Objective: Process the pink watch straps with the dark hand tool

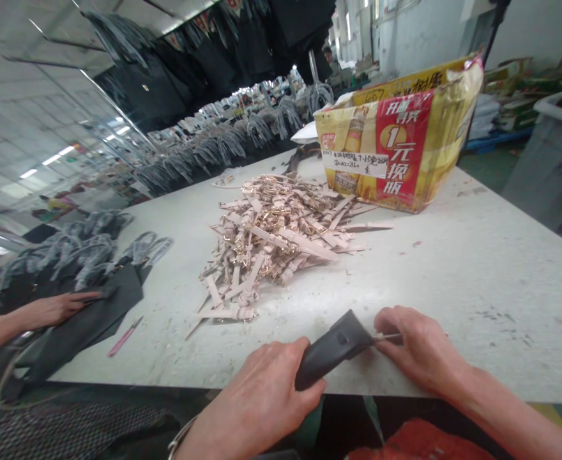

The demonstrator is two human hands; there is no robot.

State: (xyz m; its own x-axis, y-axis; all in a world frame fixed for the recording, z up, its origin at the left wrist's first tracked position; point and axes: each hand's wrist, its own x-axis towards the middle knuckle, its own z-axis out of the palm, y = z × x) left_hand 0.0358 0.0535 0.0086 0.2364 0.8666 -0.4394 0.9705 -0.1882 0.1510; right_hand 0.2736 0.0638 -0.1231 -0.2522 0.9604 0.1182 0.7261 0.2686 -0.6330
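Note:
Near the front edge of the table, my left hand is wrapped round a black handheld tool with a broad, squared end pointing right. What kind of tool it is, I cannot make out. My right hand pinches a thin, narrow strip right beside that end. Most of the strip is hidden by the fingers. Beyond both hands lies a heap of pale pink straps with gold-coloured buckles, several of them poking out at its edges.
A yellow and red cardboard box stands behind the heap on the white table. A pink-handled tool lies to the left, near another person's hand on black bag pieces. Black bags hang behind.

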